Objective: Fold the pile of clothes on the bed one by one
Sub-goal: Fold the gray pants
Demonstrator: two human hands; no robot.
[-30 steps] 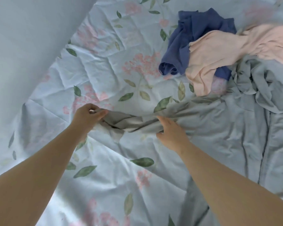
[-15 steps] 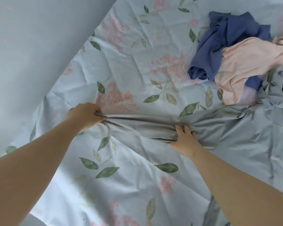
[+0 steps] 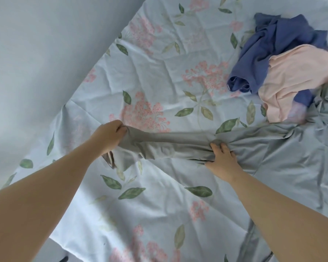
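Grey garment [image 3: 292, 157] runs off the right edge — pink garment [image 3: 292, 76] too (slightly blurred, seemingly).

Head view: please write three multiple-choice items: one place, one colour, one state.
1. Where does the pink garment lie?
A. partly over the blue garment
B. in a drawer
C. on the floor
2. What colour is the sleeve between the left hand and the right hand?
A. red
B. grey
C. black
3. What does the left hand do?
A. lies flat
B. grips the sleeve's end
C. hangs empty
Answers: 1 A, blue cloth shows above and below it; 2 B, it is plainly grey; 3 B, the hand curls round the end.
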